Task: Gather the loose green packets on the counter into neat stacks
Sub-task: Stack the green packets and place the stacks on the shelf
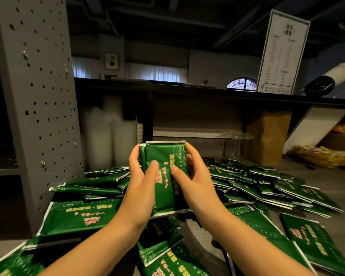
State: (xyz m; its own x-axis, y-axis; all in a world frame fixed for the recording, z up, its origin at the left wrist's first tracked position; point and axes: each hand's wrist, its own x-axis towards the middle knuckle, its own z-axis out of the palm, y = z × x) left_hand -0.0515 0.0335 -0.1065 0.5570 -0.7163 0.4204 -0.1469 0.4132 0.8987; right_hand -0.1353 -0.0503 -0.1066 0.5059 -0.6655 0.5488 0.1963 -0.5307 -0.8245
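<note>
Presently a bundle of green packets (163, 172) is clamped between the left hand (141, 176) and right hand (191, 176), so uneven pressure could fan the glossy wrappers onto the loose pile (267, 186).

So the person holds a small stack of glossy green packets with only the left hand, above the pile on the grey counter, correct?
Not quite. The head view shows both hands on the small stack of glossy green packets: left hand and right hand press its sides. It is above the pile on the grey counter.
</note>
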